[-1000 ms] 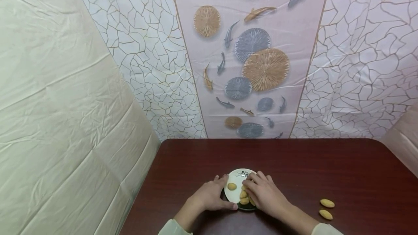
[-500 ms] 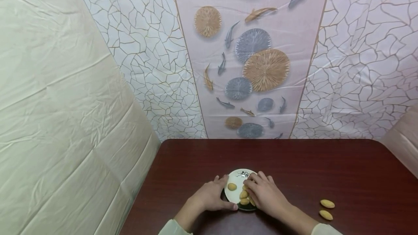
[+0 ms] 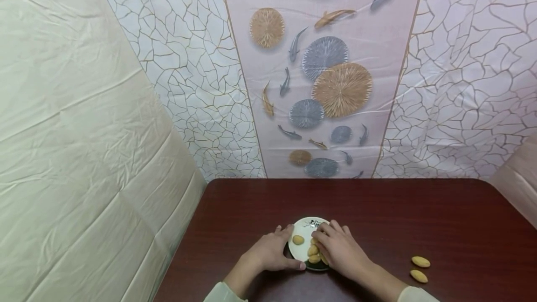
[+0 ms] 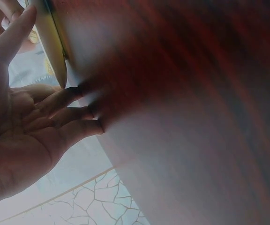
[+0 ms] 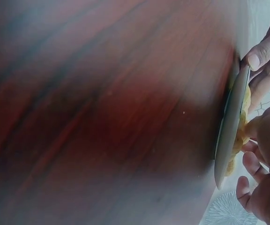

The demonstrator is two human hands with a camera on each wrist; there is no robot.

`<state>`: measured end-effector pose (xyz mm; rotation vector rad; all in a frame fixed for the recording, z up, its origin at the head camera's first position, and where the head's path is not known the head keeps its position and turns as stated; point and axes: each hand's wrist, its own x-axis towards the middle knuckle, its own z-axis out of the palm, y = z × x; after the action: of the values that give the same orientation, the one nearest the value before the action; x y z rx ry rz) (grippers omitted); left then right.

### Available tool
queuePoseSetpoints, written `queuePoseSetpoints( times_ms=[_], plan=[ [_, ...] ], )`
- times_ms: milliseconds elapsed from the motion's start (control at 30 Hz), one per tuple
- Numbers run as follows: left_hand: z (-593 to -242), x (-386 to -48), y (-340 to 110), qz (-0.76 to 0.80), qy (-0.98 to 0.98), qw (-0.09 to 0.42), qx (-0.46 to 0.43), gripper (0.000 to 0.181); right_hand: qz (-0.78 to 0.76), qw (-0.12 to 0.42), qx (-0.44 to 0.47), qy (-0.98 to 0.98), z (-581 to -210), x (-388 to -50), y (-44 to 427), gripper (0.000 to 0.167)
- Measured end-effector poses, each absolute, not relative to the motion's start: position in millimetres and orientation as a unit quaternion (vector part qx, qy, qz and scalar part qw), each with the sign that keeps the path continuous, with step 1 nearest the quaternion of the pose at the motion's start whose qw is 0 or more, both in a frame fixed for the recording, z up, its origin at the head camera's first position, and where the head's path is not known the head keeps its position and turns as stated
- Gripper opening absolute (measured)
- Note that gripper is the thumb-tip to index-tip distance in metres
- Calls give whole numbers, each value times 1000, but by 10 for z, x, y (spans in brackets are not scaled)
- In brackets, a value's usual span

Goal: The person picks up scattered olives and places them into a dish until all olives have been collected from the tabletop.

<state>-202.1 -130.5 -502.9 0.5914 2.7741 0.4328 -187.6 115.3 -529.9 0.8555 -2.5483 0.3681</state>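
A small white plate [image 3: 303, 251] with a dark lower part and a printed floral sprig lies on the table, bearing several yellow oval pieces [image 3: 313, 258] at its right and one [image 3: 298, 240] at its left. My left hand [image 3: 270, 250] holds the plate's left side, thumb at the near rim and index finger at the far left rim. My right hand [image 3: 341, 248] is over the plate's right side, its thumb and index finger pinching a yellow piece among the group, partly hidden. In the right wrist view the plate [image 5: 231, 129] appears edge-on beside the right hand [image 5: 268, 164].
Two more yellow oval pieces [image 3: 421, 261] lie apart on the dark red-brown table [image 3: 361, 204], right of the right forearm. A patterned cloth [image 3: 340, 143] hangs behind the table, and pale cloth [image 3: 92, 153] hangs at the left.
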Motion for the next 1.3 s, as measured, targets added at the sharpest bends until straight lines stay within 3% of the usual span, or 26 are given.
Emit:
queuePoseSetpoints(
  times_ms=[833, 1300],
  plan=[
    [-5002, -1996, -1292, 146, 959, 125, 207, 119, 134, 231, 311, -912, -5273, -1843, 1211, 21],
    [-4997, -1998, -1296, 146, 959, 128, 205, 118, 133, 241, 286, -918, -5250, -1796, 1321, 28]
  ],
)
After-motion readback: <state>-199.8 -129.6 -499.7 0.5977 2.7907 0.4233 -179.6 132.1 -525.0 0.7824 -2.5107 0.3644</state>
